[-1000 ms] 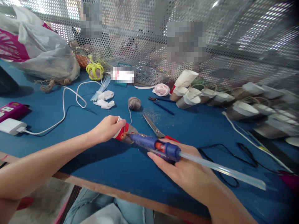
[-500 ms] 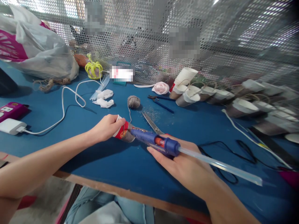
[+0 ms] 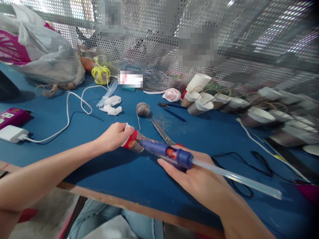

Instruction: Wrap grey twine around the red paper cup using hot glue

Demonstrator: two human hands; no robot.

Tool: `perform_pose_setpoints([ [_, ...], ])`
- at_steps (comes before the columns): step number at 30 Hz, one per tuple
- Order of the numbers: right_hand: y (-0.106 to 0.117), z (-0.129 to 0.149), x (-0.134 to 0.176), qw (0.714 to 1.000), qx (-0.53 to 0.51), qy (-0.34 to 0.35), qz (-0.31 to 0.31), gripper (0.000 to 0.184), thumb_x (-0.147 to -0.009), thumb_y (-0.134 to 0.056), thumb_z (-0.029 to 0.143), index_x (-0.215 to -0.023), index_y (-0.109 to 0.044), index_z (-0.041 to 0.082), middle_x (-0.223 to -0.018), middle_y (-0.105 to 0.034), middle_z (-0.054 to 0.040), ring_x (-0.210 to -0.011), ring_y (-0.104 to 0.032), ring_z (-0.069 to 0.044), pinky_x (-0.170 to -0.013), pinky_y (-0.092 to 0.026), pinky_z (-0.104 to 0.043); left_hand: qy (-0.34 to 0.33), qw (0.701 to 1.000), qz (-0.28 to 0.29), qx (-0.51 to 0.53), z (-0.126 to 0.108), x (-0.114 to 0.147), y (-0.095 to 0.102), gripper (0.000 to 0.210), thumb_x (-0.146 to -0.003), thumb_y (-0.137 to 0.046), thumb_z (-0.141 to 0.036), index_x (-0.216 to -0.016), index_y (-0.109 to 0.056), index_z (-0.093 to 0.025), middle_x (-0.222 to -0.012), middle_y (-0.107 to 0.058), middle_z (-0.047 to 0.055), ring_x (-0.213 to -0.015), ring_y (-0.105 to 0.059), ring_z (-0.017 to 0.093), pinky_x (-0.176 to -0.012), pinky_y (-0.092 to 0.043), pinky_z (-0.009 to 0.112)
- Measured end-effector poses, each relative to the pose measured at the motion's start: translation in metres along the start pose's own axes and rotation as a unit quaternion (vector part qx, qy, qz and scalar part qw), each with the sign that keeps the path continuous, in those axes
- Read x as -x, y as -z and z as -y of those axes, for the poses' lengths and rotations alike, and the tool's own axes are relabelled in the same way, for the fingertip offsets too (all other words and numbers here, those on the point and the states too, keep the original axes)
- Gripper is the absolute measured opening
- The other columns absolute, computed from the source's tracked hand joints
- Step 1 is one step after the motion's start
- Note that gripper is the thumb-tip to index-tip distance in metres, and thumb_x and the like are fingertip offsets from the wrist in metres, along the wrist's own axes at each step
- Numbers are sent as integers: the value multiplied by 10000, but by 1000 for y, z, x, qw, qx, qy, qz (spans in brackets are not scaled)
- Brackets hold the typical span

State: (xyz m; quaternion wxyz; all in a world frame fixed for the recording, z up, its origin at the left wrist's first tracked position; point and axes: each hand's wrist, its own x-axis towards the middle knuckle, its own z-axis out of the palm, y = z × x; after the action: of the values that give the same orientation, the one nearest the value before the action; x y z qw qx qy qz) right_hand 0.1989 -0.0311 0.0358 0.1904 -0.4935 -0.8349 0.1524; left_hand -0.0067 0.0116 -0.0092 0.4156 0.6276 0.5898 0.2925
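Observation:
My left hand is closed on a red paper cup tipped on its side, its lower part wrapped in grey yarn. In my right hand is a blue hot glue gun, fingers wrapped round its handle. The nozzle points left and meets the cup's yarn-covered part; whether it touches cannot be made out. A long clear glue stick sticks out of the gun's back end. Just beyond lies a ball of grey yarn, its strand running towards the cup. Scissors lie partly hidden behind the gun.
Several yarn-wrapped cups with handles stand at the right. Pliers, a pink ribbon roll and white scraps lie further back. A white charger with its cable and a plastic bag are on the left. A perforated metal screen closes the back.
Both hands keep nearly the same place, the glue gun still against the cup. The view has shifted very slightly.

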Motion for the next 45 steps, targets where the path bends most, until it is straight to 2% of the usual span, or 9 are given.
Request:
perform_pose_setpoints([
  [10, -1, 1, 0, 1000, -22, -11, -3, 95, -742, -529, 320, -729, -550, 229, -636, -608, 33, -548, -547, -110, -536, -442, -206, 4, 1000, -11, 8, 0, -1, 0, 373, -730, -366, -455, -595, -502, -135, -552, -531, 10, -484, -445, 109, -424, -279, 207],
  [16, -1, 1, 2, 999, -22, 10, 21, 86, -752, -520, 302, -778, -561, 231, -694, -617, 13, -606, -561, -123, -575, -445, -216, 15, 1000, -17, 2, -3, -1, -1, 363, -731, -370, -451, -588, -488, -139, -547, -513, 10, -485, -442, 110, -423, -282, 208],
  [32, -2, 6, 2, 999, -19, 29, 25, 77, -754, -510, 275, -786, -557, 224, -723, -623, 11, -621, -577, -120, -570, -454, -209, 22, 1000, -18, -8, -6, 0, 0, 360, -737, -351, -444, -574, -471, -146, -524, -471, -2, -471, -411, 101, -409, -275, 204],
  [37, 0, 0, 2, 1000, -11, -14, 2, 100, -745, -515, 321, -766, -563, 236, -651, -620, 29, -566, -569, -121, -534, -457, -208, -5, 1000, -22, 11, -3, 0, -1, 365, -731, -380, -433, -610, -533, -125, -544, -517, 13, -495, -443, 112, -423, -297, 203],
  [42, -1, -12, 0, 998, 48, 31, -11, 133, -739, -509, 359, -726, -555, 236, -696, -633, -5, -660, -596, -174, -530, -454, -239, -37, 999, -17, 0, 1, 1, -2, 389, -741, -372, -434, -641, -565, -112, -553, -526, 12, -505, -443, 111, -434, -304, 203],
  [45, 0, -12, -3, 998, 58, 35, -20, 159, -757, -473, 359, -714, -551, 228, -652, -619, -13, -614, -587, -176, -540, -451, -258, -39, 999, -13, -15, 1, 2, -2, 404, -750, -354, -440, -649, -567, -112, -554, -517, 5, -503, -428, 105, -433, -302, 201],
])
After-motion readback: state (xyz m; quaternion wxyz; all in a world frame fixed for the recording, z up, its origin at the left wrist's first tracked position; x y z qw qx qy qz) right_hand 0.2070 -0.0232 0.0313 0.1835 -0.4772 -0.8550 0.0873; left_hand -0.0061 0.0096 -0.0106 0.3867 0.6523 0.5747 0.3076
